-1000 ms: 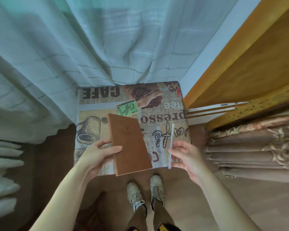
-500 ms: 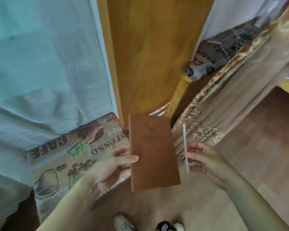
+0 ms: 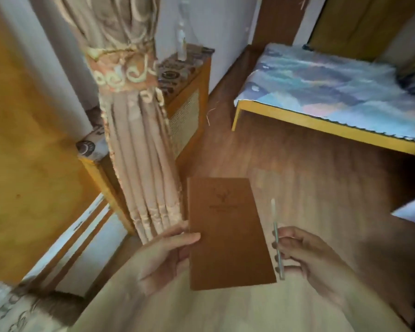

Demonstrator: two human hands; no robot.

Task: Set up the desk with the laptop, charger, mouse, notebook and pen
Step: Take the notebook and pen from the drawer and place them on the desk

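Orange-yellow wooden panelling fills the left edge of the view, and just right of it a tied-back beige pleated curtain hangs in front of a low wooden cabinet. Below the curtain's hem, the person's left hand grips the slim brown rectangular notebook by its left long edge, thumb across the cover and the other fingers hidden behind, a hold that keeps the book flat and face-up for carrying. Just beside the notebook's right edge, though not touching it, the right hand pinches a thin pale stick pen between thumb and curled fingertips, upright and roughly parallel to the book; keeping one item in each hand likely lets both be set down separately. Both things are in the air above the brown wooden floor. At the far right stands a low yellow-framed bed with a blue patterned cover. No desk, laptop, charger or mouse is in view, so this looks like the carrying stage, with placement still to come.
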